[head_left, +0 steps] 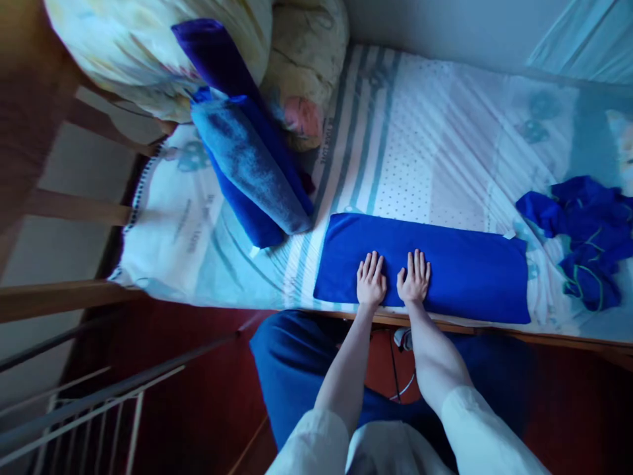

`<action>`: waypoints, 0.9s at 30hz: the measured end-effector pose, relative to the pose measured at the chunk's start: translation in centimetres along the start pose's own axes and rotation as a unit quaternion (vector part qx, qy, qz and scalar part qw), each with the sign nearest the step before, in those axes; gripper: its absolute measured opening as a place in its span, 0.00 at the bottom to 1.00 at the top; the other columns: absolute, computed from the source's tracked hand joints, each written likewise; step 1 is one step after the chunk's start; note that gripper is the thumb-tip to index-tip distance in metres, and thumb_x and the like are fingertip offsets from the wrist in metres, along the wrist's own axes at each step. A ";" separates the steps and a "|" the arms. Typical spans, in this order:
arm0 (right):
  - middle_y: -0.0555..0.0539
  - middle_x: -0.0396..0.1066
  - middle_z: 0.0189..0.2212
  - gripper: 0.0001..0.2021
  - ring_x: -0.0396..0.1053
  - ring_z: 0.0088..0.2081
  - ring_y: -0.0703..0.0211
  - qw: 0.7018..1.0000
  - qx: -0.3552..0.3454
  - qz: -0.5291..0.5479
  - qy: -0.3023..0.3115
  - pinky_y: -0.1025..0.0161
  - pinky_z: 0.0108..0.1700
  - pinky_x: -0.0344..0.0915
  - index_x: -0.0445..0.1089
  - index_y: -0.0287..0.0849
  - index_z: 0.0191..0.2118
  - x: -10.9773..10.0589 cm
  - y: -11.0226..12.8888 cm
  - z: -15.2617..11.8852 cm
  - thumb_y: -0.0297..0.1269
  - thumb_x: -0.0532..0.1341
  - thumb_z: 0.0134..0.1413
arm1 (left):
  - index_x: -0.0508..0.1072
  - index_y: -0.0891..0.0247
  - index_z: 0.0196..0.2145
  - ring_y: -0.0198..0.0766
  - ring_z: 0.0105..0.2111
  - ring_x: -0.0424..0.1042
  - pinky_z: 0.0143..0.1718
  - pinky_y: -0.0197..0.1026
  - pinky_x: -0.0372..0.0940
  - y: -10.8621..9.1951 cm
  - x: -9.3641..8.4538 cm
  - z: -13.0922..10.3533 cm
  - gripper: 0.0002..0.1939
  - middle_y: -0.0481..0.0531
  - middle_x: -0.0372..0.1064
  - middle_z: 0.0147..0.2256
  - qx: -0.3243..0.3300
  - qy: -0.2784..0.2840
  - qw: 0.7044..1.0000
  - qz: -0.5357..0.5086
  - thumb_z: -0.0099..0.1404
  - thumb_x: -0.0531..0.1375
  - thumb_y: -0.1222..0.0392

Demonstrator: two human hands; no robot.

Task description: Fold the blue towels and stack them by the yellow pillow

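Note:
A blue cloth point(469, 270), folded into a long flat rectangle, lies along the near edge of the bed. My left hand point(370, 280) rests flat on its left half, palm down with fingers stretched out. Close beside it, my right hand point(414, 277) lies flat on the cloth near its middle, fingers extended and thumb apart. Neither hand grips anything. A small white tag point(509, 234) sticks out at the cloth's far edge.
Rolled or folded blue cloths point(252, 165) are piled on the left of the bed, by a pillow point(304, 79) and a pale bundle point(148, 46). A crumpled blue cloth point(588, 231) lies at right. The patterned sheet point(420, 132) covers the bed; a metal rack point(99, 402) stands at lower left.

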State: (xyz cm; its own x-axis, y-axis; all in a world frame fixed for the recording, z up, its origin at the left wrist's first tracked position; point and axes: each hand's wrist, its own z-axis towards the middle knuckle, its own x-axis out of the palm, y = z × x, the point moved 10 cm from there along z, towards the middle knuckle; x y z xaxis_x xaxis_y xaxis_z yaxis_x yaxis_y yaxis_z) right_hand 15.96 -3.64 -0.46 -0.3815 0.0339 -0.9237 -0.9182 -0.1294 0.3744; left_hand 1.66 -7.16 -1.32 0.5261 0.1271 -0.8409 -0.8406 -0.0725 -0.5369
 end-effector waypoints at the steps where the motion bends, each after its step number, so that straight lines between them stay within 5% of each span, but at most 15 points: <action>1: 0.37 0.53 0.71 0.30 0.47 0.73 0.47 1.000 -0.003 -0.010 -0.006 0.38 0.71 0.45 0.54 0.38 0.71 0.0 0.1 0.0 0.34 0.49 0.65 | 0.56 0.62 0.70 0.44 0.73 0.44 0.72 0.58 0.45 -0.1 -0.2 -0.1 0.33 0.60 0.52 0.70 0.003 -0.010 1.000 0.002 0.69 0.49 0.65; 5: 0.39 0.53 0.71 0.30 0.46 0.73 0.48 1.000 -0.004 -0.029 -0.001 0.40 0.71 0.46 0.55 0.39 0.71 0.8 -0.3 -0.2 0.34 0.49 0.65 | 0.56 0.65 0.70 0.46 0.73 0.39 0.73 0.61 0.43 -1.7 0.3 0.2 0.33 0.62 0.48 0.71 0.016 -0.005 1.000 -0.008 0.68 0.49 0.67; 9: 0.42 0.48 0.73 0.30 0.44 0.73 0.53 0.997 0.010 -0.063 0.045 0.43 0.71 0.46 0.53 0.43 0.72 2.3 -1.5 -0.5 0.31 0.46 0.66 | 0.53 0.66 0.71 0.44 0.73 0.38 0.72 0.59 0.46 -6.9 2.8 0.7 0.32 0.62 0.47 0.71 0.152 0.074 0.980 -0.108 0.70 0.46 0.65; 12: 0.42 0.47 0.74 0.30 0.43 0.74 0.52 0.996 0.006 -0.071 0.048 0.43 0.71 0.46 0.51 0.43 0.73 2.3 -1.5 -0.6 0.32 0.46 0.67 | 0.51 0.67 0.71 0.42 0.73 0.41 0.71 0.56 0.50 -7.6 3.6 0.9 0.32 0.63 0.51 0.70 0.211 0.111 0.957 -0.166 0.71 0.45 0.65; 16: 0.39 0.50 0.72 0.31 0.44 0.73 0.48 0.999 -0.006 -0.049 0.013 0.40 0.71 0.46 0.51 0.40 0.73 0.8 -0.4 -0.3 0.35 0.48 0.66 | 0.54 0.65 0.70 0.41 0.72 0.47 0.71 0.56 0.53 -1.9 1.3 1.1 0.31 0.62 0.58 0.68 0.202 0.103 0.957 -0.183 0.71 0.42 0.69; 22: 0.39 0.51 0.72 0.32 0.46 0.73 0.47 0.999 -0.008 -0.037 0.003 0.39 0.71 0.46 0.51 0.40 0.73 -0.1 0.3 -0.1 0.35 0.49 0.64 | 0.60 0.64 0.68 0.42 0.70 0.53 0.70 0.56 0.56 9.1 -5.9 1.4 0.29 0.61 0.62 0.66 0.080 0.011 0.987 -0.137 0.71 0.44 0.69; 27: 0.39 0.51 0.72 0.32 0.47 0.73 0.47 1.000 -0.005 -0.030 0.002 0.39 0.71 0.46 0.52 0.40 0.73 0.0 0.2 -0.2 0.35 0.49 0.64 | 0.63 0.64 0.66 0.41 0.69 0.55 0.69 0.54 0.57 11.4 -8.3 1.4 0.28 0.61 0.62 0.65 0.023 -0.021 0.995 -0.098 0.71 0.43 0.68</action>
State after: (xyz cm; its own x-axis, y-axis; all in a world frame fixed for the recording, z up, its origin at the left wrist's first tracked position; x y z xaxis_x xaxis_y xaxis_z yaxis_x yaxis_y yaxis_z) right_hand 15.77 -3.85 -0.36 -0.3258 0.0381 -0.9447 -0.9381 -0.1371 0.3180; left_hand -12.50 -7.63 -0.38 0.6756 0.1751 -0.7161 -0.7277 0.0028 -0.6859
